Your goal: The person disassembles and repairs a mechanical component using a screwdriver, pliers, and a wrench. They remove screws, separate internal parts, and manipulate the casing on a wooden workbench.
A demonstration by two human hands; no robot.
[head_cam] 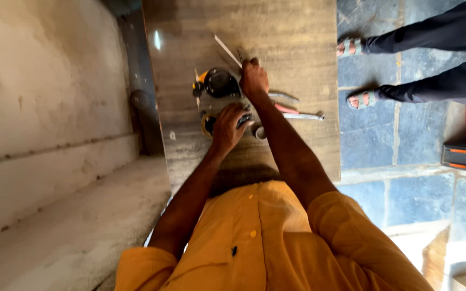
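My right hand point(254, 81) is closed in a fist on a thin dark tool whose tip pokes out above the knuckles, next to a slim pale metal rod point(226, 49). It rests on a beige stone slab point(297, 43), right beside a black-and-yellow power tool point(217, 83). My left hand point(228, 126) grips a dark object over a round yellowish part point(207, 125); what it is I cannot tell. A small round cap point(259, 132) lies by my left wrist.
Red-handled pliers point(286, 108) and a metal wrench point(304, 116) lie right of my forearm. Another person's sandalled feet point(363, 99) stand on the blue stone floor. An orange tool case point(462, 156) sits far right. A plastered wall point(49, 81) runs along the left.
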